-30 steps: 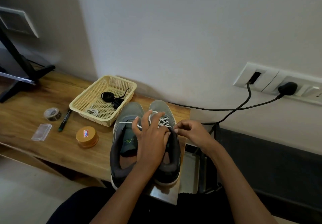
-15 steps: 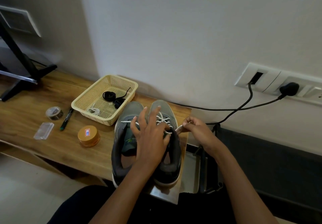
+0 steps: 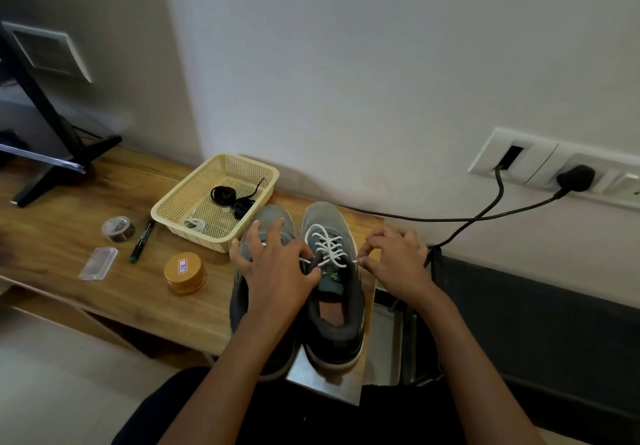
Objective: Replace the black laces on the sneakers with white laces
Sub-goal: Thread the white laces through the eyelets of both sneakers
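Two grey sneakers stand side by side at the right end of the wooden table. The right sneaker carries a white lace crossed through its eyelets. The left sneaker is mostly hidden under my left hand, which lies over it with fingers spread and its thumb and forefinger pinching the lace's left end. My right hand pinches the lace's right end at the shoe's right edge. A coiled black lace and a coiled white lace lie in the yellow basket.
Left of the sneakers are an orange round tin, a black marker, a roll of tape and a clear plastic case. A black stand occupies the far left. Black cables run from the wall sockets.
My left hand has slid left off the laced sneaker, baring its white lacing. My right hand has moved a little right and down, drawing the lace end outward.
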The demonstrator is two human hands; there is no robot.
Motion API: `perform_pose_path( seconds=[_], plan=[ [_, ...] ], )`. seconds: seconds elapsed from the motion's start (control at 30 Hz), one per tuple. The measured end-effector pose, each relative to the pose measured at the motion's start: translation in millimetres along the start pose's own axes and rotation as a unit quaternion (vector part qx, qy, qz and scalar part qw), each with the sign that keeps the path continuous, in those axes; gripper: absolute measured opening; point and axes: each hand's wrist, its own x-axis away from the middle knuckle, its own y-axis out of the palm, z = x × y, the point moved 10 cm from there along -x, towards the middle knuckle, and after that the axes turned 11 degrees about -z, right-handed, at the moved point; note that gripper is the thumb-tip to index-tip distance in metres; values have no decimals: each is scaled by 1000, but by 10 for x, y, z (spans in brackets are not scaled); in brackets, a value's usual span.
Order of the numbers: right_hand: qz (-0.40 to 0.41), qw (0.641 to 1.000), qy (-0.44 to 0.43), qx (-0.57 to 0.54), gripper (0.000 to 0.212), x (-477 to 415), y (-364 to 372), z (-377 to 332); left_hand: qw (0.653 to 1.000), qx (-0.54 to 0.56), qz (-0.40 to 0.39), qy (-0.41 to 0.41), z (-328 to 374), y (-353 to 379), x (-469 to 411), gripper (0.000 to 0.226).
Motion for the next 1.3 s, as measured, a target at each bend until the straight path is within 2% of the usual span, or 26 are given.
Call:
perform_pose_path(
  seconds=[0.23,0.3,0.37,0.5,0.67,0.73,0.87,0.93,1.03,1.17,1.23,1.3],
  plan=[
    [33,989,142,-17,5,151,-205,523,1000,-3,-23,7,36,17,-4,21],
    [34,993,115,-21,15,121,-162,389,1000,5,-27,9,23,11,-23,19],
    [33,997,61,19,26,74,-116,157,999,26,-28,8,-22,-10,-55,19],
    [9,997,-1,79,14,24,23,-128,999,9,-43,20,-30,5,-113,17],
    [-5,997,32,64,11,30,-31,0,998,25,-39,35,-58,15,-182,8],
    [-4,997,67,47,5,72,-128,159,998,33,-40,34,-135,48,-216,10],
    [-12,989,148,-10,21,185,-218,524,998,37,-34,32,-194,73,-245,11],
    [-18,983,181,-1,13,193,-175,629,999,19,-27,18,-188,70,-235,14],
    [-11,979,204,8,13,164,-136,664,1000,5,-24,6,-201,96,-244,16],
    [-26,979,200,-4,12,136,-94,618,999,17,-49,10,-220,120,-283,16],
    [-38,984,171,-18,12,85,-60,531,999,28,-31,17,-190,23,-298,17],
    [-18,990,119,-71,12,-45,-37,383,999,14,-4,32,-111,-109,-315,22]
  ],
)
